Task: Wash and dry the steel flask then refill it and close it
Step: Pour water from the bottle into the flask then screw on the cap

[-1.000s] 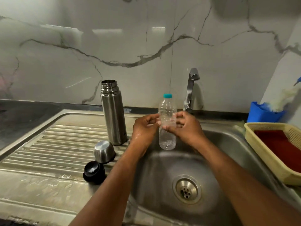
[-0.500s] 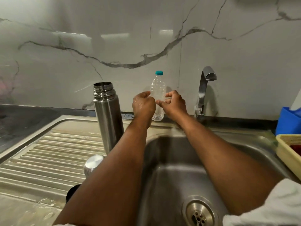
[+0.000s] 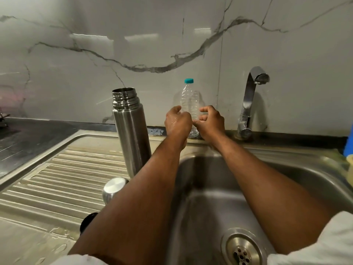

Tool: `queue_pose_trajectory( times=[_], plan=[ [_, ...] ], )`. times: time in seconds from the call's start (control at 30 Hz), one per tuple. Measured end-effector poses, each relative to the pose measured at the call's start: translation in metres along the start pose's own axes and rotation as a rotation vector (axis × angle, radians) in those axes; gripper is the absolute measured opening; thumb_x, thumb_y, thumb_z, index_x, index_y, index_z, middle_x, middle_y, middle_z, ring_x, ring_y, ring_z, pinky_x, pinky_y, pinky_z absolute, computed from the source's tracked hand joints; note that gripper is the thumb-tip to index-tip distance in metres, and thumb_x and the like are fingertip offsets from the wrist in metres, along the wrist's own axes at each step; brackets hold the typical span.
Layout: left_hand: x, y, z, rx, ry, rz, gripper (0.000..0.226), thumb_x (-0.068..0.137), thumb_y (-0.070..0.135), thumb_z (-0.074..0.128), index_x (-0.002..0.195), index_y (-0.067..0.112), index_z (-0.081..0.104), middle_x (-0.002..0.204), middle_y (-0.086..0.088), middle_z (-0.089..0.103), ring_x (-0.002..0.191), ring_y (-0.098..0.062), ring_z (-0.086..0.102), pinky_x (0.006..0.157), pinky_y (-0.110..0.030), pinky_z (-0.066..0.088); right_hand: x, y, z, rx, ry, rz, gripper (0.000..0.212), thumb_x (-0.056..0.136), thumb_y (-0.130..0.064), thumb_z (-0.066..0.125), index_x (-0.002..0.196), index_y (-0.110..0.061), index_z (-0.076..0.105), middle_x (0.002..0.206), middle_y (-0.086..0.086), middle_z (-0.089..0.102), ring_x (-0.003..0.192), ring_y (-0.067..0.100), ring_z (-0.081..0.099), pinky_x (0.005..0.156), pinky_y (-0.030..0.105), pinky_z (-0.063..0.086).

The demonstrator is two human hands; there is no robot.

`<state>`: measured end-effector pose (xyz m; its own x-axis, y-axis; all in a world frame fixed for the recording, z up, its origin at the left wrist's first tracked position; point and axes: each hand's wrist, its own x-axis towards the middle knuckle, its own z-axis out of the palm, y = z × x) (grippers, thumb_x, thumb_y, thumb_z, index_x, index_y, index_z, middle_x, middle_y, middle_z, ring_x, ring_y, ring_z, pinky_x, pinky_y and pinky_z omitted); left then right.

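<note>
The steel flask stands upright and uncapped on the ribbed drainboard, left of the sink bowl. Its steel cup lid lies beside my left forearm, and the black stopper shows only as a sliver under that arm. A clear plastic bottle with a teal cap stands on the ledge behind the sink. My left hand curls round its lower left side. My right hand has its curled thumb and fingertips at the lower right side.
The steel tap rises right of the bottle, with no water running. The sink bowl with its drain lies under my forearms. A blue object and a yellow basket edge sit at the far right. Water puddles on the drainboard's near edge.
Both hands carried the plastic bottle from over the sink bowl back to the ledge against the wall, where it now stands. The flask and its lids stayed put.
</note>
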<state>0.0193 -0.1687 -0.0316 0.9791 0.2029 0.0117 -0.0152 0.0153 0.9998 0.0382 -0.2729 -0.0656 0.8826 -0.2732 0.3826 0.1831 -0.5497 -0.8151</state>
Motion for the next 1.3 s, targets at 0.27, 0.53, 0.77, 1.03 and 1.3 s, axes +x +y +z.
queue_pose_trajectory(
  times=[0.27, 0.53, 0.77, 1.03, 1.3],
  plan=[
    [-0.024, 0.012, -0.012, 0.01, 0.01, 0.032, 0.047, 0.1, 0.004, 0.059, 0.145, 0.02, 0.056, 0.14, -0.007, 0.06, 0.12, -0.025, 0.061, 0.095, -0.036, 0.057, -0.017, -0.013, -0.027, -0.034, 0.025, 0.064, 0.058, 0.087, -0.016, 0.081, 0.138, -0.017, 0.054, 0.132, 0.007, 0.064, 0.103, 0.013, 0.057, 0.07, 0.017, 0.045],
    [-0.11, 0.047, -0.076, 0.162, -0.298, 0.335, 0.032, 0.096, 0.002, 0.068, 0.117, 0.025, 0.077, 0.114, 0.002, 0.077, 0.108, -0.012, 0.073, 0.099, -0.04, 0.061, -0.101, -0.047, -0.055, 0.032, 0.041, 0.121, 0.044, 0.084, -0.016, 0.082, 0.124, -0.021, 0.064, 0.108, -0.001, 0.071, 0.098, 0.019, 0.07, 0.086, 0.049, 0.062],
    [-0.184, 0.019, -0.244, 0.401, -0.146, 0.4, 0.046, 0.082, 0.013, 0.088, 0.124, 0.025, 0.075, 0.112, 0.011, 0.077, 0.098, -0.002, 0.073, 0.07, -0.01, 0.054, -0.207, -0.117, -0.04, 0.075, -0.229, -0.018, 0.027, 0.08, -0.02, 0.087, 0.102, -0.024, 0.073, 0.086, -0.007, 0.073, 0.08, 0.009, 0.07, 0.067, 0.027, 0.057],
    [-0.199, -0.024, -0.332, 0.623, -0.087, 0.112, 0.068, 0.063, 0.016, 0.101, 0.124, 0.033, 0.074, 0.109, 0.012, 0.076, 0.106, -0.012, 0.071, 0.09, -0.035, 0.059, -0.259, -0.162, -0.003, -0.158, -0.558, -0.16, 0.044, 0.071, -0.032, 0.094, 0.109, -0.027, 0.072, 0.092, -0.012, 0.07, 0.08, 0.0, 0.066, 0.075, 0.021, 0.057],
    [-0.197, -0.049, -0.343, 1.152, -0.163, 0.127, 0.084, 0.079, 0.069, 0.077, 0.152, 0.041, 0.048, 0.158, 0.012, 0.049, 0.145, -0.017, 0.045, 0.12, -0.048, 0.032, -0.28, -0.165, 0.027, -0.446, -0.496, -0.346, 0.07, 0.068, -0.049, 0.092, 0.129, -0.03, 0.064, 0.125, -0.007, 0.066, 0.11, 0.013, 0.062, 0.084, 0.029, 0.051]
  ],
)
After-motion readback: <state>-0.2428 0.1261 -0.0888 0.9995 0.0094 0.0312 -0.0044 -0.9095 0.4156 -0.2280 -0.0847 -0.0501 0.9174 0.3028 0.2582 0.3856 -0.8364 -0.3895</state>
